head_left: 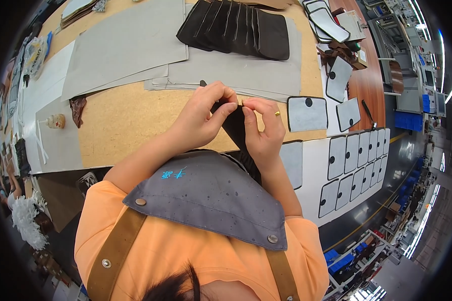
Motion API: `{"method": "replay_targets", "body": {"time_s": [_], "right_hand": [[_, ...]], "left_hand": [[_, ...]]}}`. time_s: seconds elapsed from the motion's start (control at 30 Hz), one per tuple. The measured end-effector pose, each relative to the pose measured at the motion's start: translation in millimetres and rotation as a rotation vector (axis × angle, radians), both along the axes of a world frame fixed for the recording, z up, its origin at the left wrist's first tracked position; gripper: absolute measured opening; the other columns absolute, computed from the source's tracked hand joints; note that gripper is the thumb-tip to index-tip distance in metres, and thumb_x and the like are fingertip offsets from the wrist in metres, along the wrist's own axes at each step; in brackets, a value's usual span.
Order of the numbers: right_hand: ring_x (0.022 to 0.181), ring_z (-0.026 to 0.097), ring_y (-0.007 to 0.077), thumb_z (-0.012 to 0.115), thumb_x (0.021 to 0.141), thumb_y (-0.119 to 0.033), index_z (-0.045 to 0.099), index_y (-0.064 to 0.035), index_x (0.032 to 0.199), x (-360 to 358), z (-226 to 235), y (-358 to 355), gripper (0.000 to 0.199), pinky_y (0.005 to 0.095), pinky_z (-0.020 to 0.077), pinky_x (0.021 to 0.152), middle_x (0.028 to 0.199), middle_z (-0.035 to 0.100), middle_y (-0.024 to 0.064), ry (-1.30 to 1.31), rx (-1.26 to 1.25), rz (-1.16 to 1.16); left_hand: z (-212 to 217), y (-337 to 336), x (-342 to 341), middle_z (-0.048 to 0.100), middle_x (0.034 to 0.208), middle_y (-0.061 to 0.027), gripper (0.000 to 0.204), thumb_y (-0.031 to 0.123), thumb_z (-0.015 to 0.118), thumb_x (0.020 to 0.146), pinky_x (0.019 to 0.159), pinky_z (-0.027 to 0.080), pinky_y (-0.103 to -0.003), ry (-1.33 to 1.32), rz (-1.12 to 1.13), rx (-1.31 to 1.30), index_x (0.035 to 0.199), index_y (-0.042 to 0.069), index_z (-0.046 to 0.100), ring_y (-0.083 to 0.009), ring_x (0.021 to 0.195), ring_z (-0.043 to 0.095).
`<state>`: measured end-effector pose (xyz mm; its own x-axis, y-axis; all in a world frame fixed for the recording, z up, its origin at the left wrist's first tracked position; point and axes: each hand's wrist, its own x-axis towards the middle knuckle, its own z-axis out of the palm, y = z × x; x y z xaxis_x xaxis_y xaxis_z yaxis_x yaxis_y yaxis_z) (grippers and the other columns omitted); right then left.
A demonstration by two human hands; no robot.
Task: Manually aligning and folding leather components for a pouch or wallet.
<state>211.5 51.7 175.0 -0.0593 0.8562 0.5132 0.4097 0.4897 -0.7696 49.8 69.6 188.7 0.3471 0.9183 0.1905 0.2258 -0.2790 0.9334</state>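
Note:
Both of my hands are raised close together over the near edge of the table, pinching a black piece of fabric or leather. My left hand grips its upper edge between thumb and fingers, and a dark end sticks out beyond the knuckles. A short distance to the right, my right hand, with a gold ring, pinches the same edge between thumb and forefinger. From there the piece hangs down toward my grey apron. Its lower part is hidden behind the apron and my right forearm.
Grey sheets cover much of the tan board. A fanned row of black pieces lies at the far side. Pale black-edged panels with black dots spread along the right. At the left stands a small bottle.

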Motion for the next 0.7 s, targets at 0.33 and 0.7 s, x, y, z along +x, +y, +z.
{"method": "replay_targets", "body": {"time_s": [0.33,0.7], "right_hand": [[0.084,0.06,0.0196,0.064,0.078,0.001,0.06,-0.0041,0.095,-2,-6,-8,0.018,0.0417,0.039,0.094,0.091,0.064,0.0059,-0.087,0.14,-0.02],[0.08,0.06,0.015,0.065,0.076,0.002,0.06,-0.0066,0.094,1,-9,-12,0.02,0.0421,0.0316,0.1,0.091,0.065,0.0029,-0.192,0.241,-0.054]], "left_hand": [[-4,-5,5,0.055,0.082,-0.0029,0.006,0.004,0.059,0.081,0.079,0.033,-0.032,0.071,0.073,0.289,0.085,0.006,0.054,-0.0192,0.077,0.053],[-14,0,1,0.055,0.081,-0.0007,0.017,-0.002,0.063,0.076,0.088,0.033,-0.038,0.047,-0.011,0.435,0.084,0.008,0.053,-0.0181,0.077,0.051]]}}
